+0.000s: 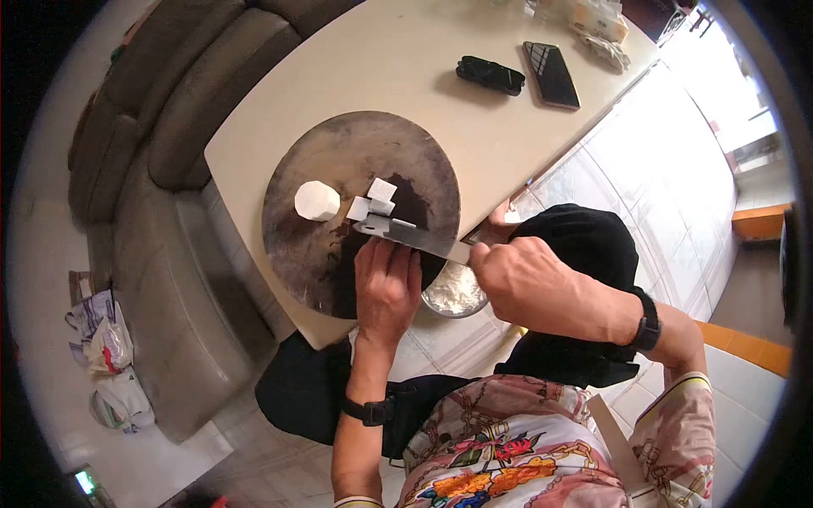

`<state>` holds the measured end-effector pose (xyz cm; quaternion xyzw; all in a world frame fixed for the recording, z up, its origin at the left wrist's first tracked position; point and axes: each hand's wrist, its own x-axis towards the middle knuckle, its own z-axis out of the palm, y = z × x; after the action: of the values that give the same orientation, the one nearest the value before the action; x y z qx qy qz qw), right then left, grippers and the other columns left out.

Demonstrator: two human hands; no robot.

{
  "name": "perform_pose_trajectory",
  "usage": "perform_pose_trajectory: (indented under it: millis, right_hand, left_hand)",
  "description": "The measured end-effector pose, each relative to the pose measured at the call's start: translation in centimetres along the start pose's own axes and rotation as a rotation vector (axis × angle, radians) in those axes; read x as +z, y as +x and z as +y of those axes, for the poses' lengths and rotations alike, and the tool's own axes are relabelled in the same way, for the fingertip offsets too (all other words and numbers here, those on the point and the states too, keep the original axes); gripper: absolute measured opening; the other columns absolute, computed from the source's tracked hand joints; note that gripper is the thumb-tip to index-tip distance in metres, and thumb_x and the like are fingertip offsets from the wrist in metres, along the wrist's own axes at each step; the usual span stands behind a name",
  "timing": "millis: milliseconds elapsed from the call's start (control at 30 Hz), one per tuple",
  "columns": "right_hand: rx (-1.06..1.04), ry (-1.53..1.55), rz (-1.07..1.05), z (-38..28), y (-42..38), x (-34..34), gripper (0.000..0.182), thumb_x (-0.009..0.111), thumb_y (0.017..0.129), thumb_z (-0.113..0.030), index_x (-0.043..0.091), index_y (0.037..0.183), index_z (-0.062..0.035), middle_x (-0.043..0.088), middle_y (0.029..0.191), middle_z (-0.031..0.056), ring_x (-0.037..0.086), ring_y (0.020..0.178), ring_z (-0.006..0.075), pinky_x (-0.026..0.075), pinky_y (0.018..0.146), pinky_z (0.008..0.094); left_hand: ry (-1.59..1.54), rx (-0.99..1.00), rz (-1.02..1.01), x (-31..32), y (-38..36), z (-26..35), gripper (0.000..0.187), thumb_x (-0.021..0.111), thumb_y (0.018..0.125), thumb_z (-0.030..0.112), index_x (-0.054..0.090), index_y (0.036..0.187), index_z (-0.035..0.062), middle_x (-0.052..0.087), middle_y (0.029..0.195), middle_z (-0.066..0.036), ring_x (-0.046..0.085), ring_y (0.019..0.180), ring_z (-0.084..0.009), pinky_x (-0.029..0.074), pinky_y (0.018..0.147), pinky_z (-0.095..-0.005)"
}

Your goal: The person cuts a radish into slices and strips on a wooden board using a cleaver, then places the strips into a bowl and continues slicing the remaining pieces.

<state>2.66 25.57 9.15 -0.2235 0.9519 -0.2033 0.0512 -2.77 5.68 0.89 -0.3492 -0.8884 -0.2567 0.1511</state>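
My right hand (532, 284) is closed around the handle of a broad kitchen knife (423, 239), its blade pointing left across a round wooden chopping board (296, 262). Against the near side of the blade, the curled fingers of my left hand (388, 288) press down; what they hold is hidden beneath them and the knife. Just beyond the blade lie several cut white chunks (383, 190) in a small cluster. A larger white faceted piece (317, 201) stands apart on the board's left. Dark wet patches mark the wood.
A metal bowl of white pieces (456, 290) sits below the board's right edge, near my knees. On the cream table (356, 76) lie a phone (551, 75), a black case (490, 75) and a tissue pack (601, 19). A grey sofa (182, 279) runs along the left.
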Motion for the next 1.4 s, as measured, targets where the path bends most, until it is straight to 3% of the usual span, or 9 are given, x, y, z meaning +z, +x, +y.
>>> perform_pose_trajectory:
  millis: [67, 400, 467, 633, 767, 1000, 1200, 1267, 1400]
  right_hand:
    - [0.037, 0.028, -0.024, 0.1, -0.8, -0.3, 0.012, 0.057, 0.064, 0.002, 0.05, 0.072, 0.0074, 0.056, 0.055, 0.0194, 0.063, 0.054, 0.0341, 0.048, 0.047, 0.0405]
    - [0.004, -0.026, -0.055, 0.0, -1.1, -0.3, 0.015, 0.056, 0.065, 0.006, 0.049, 0.078, 0.0095, 0.056, 0.057, 0.0174, 0.062, 0.052, 0.0322, 0.047, 0.045, 0.0362]
    - [-0.031, -0.029, -0.012, 0.2, -0.3, 0.4, 0.014, 0.056, 0.065, 0.005, 0.049, 0.077, 0.0089, 0.056, 0.055, 0.0171, 0.062, 0.052, 0.032, 0.047, 0.045, 0.0373]
    - [-0.07, -0.095, 0.081, -0.5, 1.3, 1.6, 0.013, 0.056, 0.065, 0.003, 0.049, 0.075, 0.0068, 0.054, 0.051, 0.0167, 0.062, 0.052, 0.0328, 0.048, 0.046, 0.0392]
    - [-0.008, 0.011, 0.034, -0.2, 0.5, 1.0, 0.012, 0.057, 0.069, -0.002, 0.054, 0.075, 0.0076, 0.059, 0.06, 0.0197, 0.065, 0.06, 0.034, 0.051, 0.052, 0.0401]
    - [0.022, -0.042, -0.059, -0.7, -0.5, 0.1, 0.014, 0.059, 0.065, -0.001, 0.052, 0.073, 0.0083, 0.058, 0.058, 0.0192, 0.065, 0.057, 0.0329, 0.05, 0.048, 0.0397]
    - [-0.053, -0.046, 0.075, -0.7, 1.3, 2.0, 0.011, 0.055, 0.064, 0.005, 0.048, 0.073, 0.0077, 0.055, 0.053, 0.0192, 0.062, 0.053, 0.034, 0.048, 0.047, 0.0397]
    - [-0.037, -0.035, 0.079, -0.6, 1.1, 1.9, 0.011, 0.057, 0.065, 0.002, 0.051, 0.072, 0.0072, 0.057, 0.056, 0.019, 0.064, 0.056, 0.0333, 0.049, 0.048, 0.0394]
    - [0.021, -0.019, -0.004, -0.9, -0.5, 0.8, 0.013, 0.06, 0.065, -0.002, 0.054, 0.072, 0.0071, 0.058, 0.059, 0.0193, 0.065, 0.059, 0.0321, 0.05, 0.049, 0.0389]
  left_hand:
    - [-0.001, 0.019, 0.022, 0.2, -0.1, -0.2, 0.022, 0.061, 0.08, 0.007, 0.062, 0.1, -0.0039, 0.056, 0.102, -0.018, 0.053, 0.099, -0.037, 0.042, 0.09, -0.0452]
    - [-0.001, 0.017, 0.015, 0.3, -0.1, -0.2, 0.021, 0.063, 0.077, 0.003, 0.064, 0.096, -0.0049, 0.059, 0.103, -0.021, 0.055, 0.097, -0.0399, 0.043, 0.088, -0.0469]
    - [0.05, 0.034, 0.023, 0.3, -0.3, -0.2, 0.019, 0.062, 0.078, 0.005, 0.063, 0.095, -0.0046, 0.057, 0.096, -0.018, 0.053, 0.092, -0.0365, 0.043, 0.085, -0.0452]
    - [0.019, 0.029, 0.017, 0.1, -0.6, -0.3, 0.019, 0.063, 0.076, 0.002, 0.064, 0.093, -0.0057, 0.06, 0.096, -0.02, 0.056, 0.092, -0.0397, 0.043, 0.086, -0.0469]
    - [0.052, 0.073, 0.071, 0.2, -0.4, -0.3, 0.018, 0.063, 0.077, 0.005, 0.063, 0.093, -0.0036, 0.058, 0.095, -0.017, 0.054, 0.091, -0.0352, 0.043, 0.086, -0.045]
    - [0.032, 0.048, 0.04, 0.2, -0.5, -0.4, 0.018, 0.062, 0.078, 0.007, 0.063, 0.093, -0.0036, 0.058, 0.096, -0.017, 0.054, 0.093, -0.0351, 0.043, 0.087, -0.045]
    - [0.038, 0.063, 0.036, 0.3, -0.9, -0.4, 0.02, 0.062, 0.075, 0.002, 0.063, 0.094, -0.0047, 0.059, 0.099, -0.021, 0.055, 0.093, -0.0405, 0.044, 0.085, -0.0472]
    - [0.049, 0.059, 0.069, 0.4, -1.0, -0.4, 0.015, 0.062, 0.078, 0.007, 0.063, 0.09, -0.0032, 0.058, 0.091, -0.016, 0.054, 0.092, -0.035, 0.042, 0.088, -0.046]
    - [0.043, 0.077, 0.067, 0.3, -0.8, -0.4, 0.015, 0.062, 0.078, 0.007, 0.063, 0.089, -0.003, 0.058, 0.091, -0.015, 0.054, 0.093, -0.0352, 0.042, 0.088, -0.046]
